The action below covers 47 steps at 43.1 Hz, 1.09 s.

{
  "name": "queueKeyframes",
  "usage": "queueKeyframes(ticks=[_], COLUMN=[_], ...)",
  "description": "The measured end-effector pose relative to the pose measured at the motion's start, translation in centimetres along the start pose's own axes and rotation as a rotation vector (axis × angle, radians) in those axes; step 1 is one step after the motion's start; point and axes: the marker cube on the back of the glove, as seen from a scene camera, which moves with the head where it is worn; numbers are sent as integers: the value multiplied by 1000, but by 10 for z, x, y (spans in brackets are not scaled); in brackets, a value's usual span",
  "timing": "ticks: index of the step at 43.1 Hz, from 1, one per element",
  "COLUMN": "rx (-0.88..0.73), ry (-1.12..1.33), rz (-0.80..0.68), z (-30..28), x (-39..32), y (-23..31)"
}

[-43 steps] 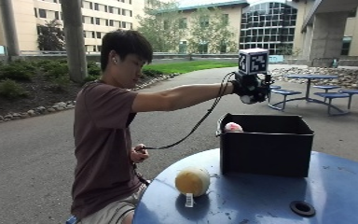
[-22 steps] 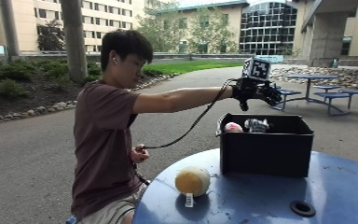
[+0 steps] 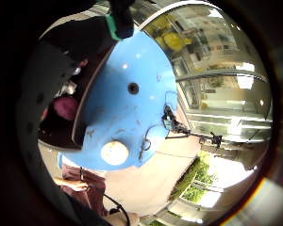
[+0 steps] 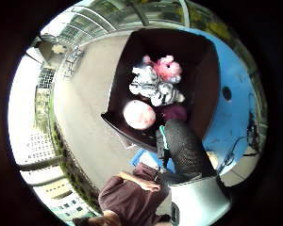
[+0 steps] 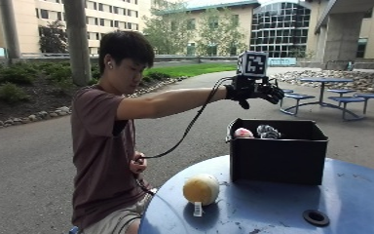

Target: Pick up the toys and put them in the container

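Note:
My gloved right hand (image 5: 257, 91) hovers above the black container (image 5: 276, 158) with its fingers spread and nothing in them. Inside the container lie a striped grey and white plush (image 4: 151, 87), a pink plush (image 4: 167, 68), a pink ball (image 4: 138, 114) and a dark purple toy (image 4: 172, 113). The pink ball (image 5: 243, 132) and the striped plush (image 5: 268, 131) show over the rim in the outside view. A cream round toy (image 5: 200, 189) with a tag sits on the blue table (image 5: 265, 209), in front of the container. The same toy (image 3: 114, 153) shows in the little finger side view.
The round blue table has a dark hole (image 5: 315, 217) near its front right. A black cable (image 5: 180, 141) hangs from the glove to the person's other hand. Picnic tables (image 5: 333, 92) stand far behind on the pavement.
The striped plush has left the hand and now lies in the container. The hand has opened and stays above the box.

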Motion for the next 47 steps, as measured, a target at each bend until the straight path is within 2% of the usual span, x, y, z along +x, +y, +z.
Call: queueKeyframes(ticks=[3,9,15,19,26,31,35,39,47], rx=[-11,-45,-84,-113,-137,-245,-354,-285,-202], ry=[-15,-123,-17,-36,-4,-4,-111,-208,-254], rz=[8,155,315,360,373,201,162,155,124], z=[0,5,39,69,155,245,302,315,320], x=[20,37,97,111,111,81,54,50,53], y=[26,74,128,150,169,176,177,175,167])
